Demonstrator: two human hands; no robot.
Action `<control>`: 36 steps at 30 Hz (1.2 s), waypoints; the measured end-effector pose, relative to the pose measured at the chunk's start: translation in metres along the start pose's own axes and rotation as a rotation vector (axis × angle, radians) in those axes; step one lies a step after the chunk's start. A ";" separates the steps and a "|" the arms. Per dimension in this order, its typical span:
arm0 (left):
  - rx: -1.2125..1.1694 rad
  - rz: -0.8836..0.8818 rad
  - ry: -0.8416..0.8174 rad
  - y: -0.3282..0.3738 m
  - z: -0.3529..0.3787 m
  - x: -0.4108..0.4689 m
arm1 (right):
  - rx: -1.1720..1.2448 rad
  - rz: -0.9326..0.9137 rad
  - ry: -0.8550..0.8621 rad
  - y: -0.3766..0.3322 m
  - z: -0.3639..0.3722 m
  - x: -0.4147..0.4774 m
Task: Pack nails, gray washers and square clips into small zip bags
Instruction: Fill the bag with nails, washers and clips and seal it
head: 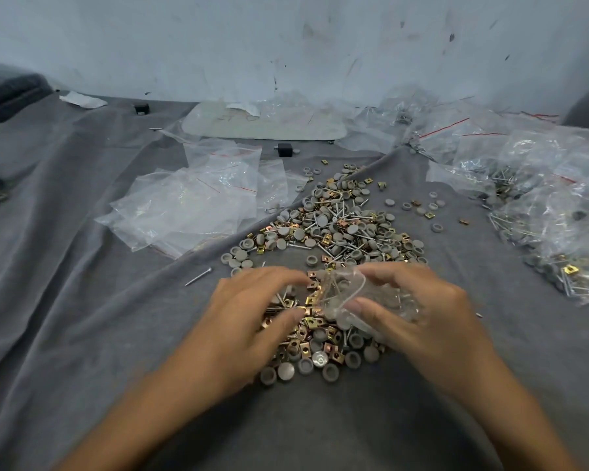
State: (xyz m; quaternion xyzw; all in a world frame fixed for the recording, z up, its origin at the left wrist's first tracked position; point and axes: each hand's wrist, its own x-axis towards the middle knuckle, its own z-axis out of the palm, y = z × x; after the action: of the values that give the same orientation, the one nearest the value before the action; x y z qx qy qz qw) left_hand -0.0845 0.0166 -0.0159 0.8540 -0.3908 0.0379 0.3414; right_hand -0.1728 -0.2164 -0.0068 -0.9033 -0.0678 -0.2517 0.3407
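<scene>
Sideways, right hand grips zip bag, mouth seemingly leftward.

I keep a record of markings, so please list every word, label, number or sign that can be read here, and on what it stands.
No text can be read.
White board at the back: faint scribbles, too blurred to read.
Empty bags on the left: red seal lines only, no print.
Bag in the right hand: clear, no print seen.
</scene>
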 end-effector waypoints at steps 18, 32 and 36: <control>0.291 -0.073 -0.141 -0.011 -0.002 0.008 | -0.170 -0.014 0.108 0.009 -0.008 0.001; 0.375 -0.070 0.049 -0.007 0.001 0.008 | -0.154 -0.003 0.073 0.007 -0.006 -0.001; 0.171 0.080 -0.081 0.002 0.002 0.005 | -0.162 -0.007 0.062 0.006 -0.006 -0.001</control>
State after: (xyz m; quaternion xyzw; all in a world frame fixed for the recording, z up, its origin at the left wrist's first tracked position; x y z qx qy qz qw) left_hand -0.0827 0.0110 -0.0145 0.8644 -0.4337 0.0501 0.2493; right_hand -0.1743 -0.2248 -0.0071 -0.9194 -0.0397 -0.2854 0.2677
